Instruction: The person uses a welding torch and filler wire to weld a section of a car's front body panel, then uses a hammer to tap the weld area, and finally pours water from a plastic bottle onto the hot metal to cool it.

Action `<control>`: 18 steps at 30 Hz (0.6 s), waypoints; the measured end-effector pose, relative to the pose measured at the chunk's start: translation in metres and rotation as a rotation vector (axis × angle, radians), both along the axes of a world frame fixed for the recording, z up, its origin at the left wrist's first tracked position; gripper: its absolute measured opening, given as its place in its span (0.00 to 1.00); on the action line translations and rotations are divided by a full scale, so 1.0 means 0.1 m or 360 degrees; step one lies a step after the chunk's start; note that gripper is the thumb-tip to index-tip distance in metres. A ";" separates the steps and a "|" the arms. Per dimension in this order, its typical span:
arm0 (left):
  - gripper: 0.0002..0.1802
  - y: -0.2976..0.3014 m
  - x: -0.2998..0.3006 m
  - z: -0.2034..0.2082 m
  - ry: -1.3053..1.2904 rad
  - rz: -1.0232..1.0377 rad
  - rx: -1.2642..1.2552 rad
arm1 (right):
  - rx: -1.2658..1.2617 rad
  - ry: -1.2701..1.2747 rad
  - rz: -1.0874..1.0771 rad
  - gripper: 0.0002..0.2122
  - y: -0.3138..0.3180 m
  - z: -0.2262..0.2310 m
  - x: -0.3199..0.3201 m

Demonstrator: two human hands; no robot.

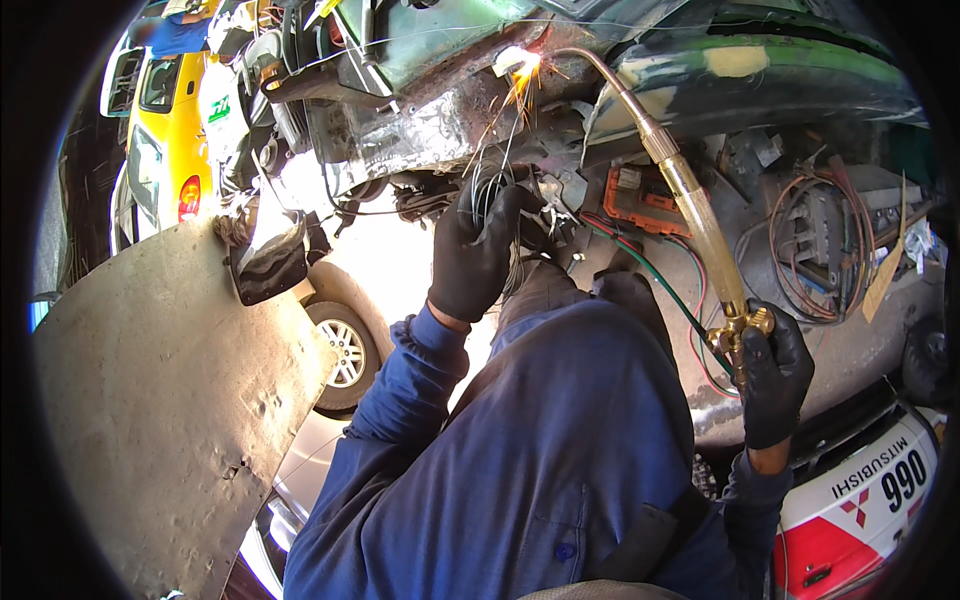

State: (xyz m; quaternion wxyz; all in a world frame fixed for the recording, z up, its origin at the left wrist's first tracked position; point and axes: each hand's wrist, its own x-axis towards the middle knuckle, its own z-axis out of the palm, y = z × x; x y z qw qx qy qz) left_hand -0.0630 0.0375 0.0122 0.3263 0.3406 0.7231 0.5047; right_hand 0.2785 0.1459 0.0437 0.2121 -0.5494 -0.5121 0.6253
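Observation:
My gloved right hand [778, 378] is closed round the valve end of a brass gas torch [690, 200]. The torch's bent neck reaches up to the car body, where a bright flame [520, 66] throws sparks downward. Bundled thin wire [486, 190] is gripped in my gloved left hand [470, 255], below the flame. A few strands rise from the bundle toward the glowing spot. The worn, partly bare metal of the car body [420, 125] surrounds that spot. Glare hides the exact contact of wire and metal.
Green and red hoses [665, 285] trail behind the torch. An orange case [650, 198] and coiled hoses [825, 245] lie on the floor at right. A large metal sheet [165, 370] stands at left, near a yellow car [160, 130]. A white-and-red vehicle panel [850, 500] is lower right.

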 end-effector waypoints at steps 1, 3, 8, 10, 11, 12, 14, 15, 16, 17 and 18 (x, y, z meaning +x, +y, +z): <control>0.18 0.00 0.00 0.00 -0.0031 0.0012 -0.0027 | -0.0037 0.0008 0.0007 0.15 0.00 0.00 0.00; 0.17 -0.01 -0.01 0.01 -0.0084 0.0033 -0.0061 | -0.0135 0.0024 -0.0015 0.15 0.02 0.00 0.02; 0.18 0.00 0.00 0.02 -0.0088 0.0005 -0.0046 | -0.0090 0.0030 0.0006 0.16 0.02 -0.01 0.04; 0.20 0.01 0.01 0.02 -0.0090 0.0007 -0.0020 | -0.0104 0.0024 0.0008 0.16 0.02 -0.01 0.04; 0.20 0.01 0.01 0.01 -0.0115 0.0017 -0.0006 | -0.0114 0.0024 0.0012 0.16 0.02 -0.01 0.04; 0.20 0.01 0.01 0.01 -0.0138 0.0022 0.0021 | -0.0147 0.0031 -0.0008 0.16 0.02 -0.01 0.04; 0.21 0.01 0.00 0.01 -0.0092 0.0009 -0.0013 | -0.0105 0.0029 0.0010 0.16 0.02 -0.01 0.04; 0.21 0.01 0.00 0.01 -0.0069 0.0005 -0.0024 | -0.0096 0.0031 0.0006 0.16 0.02 -0.01 0.04; 0.19 0.00 0.00 0.01 -0.0111 0.0019 -0.0026 | -0.0095 0.0029 0.0022 0.15 0.03 -0.01 0.04; 0.18 0.00 0.00 0.01 -0.0152 0.0039 -0.0027 | -0.0094 0.0027 0.0038 0.15 0.03 0.00 0.04; 0.17 -0.01 0.00 0.00 -0.0194 0.0058 -0.0028 | -0.0114 0.0037 0.0032 0.15 0.03 0.00 0.04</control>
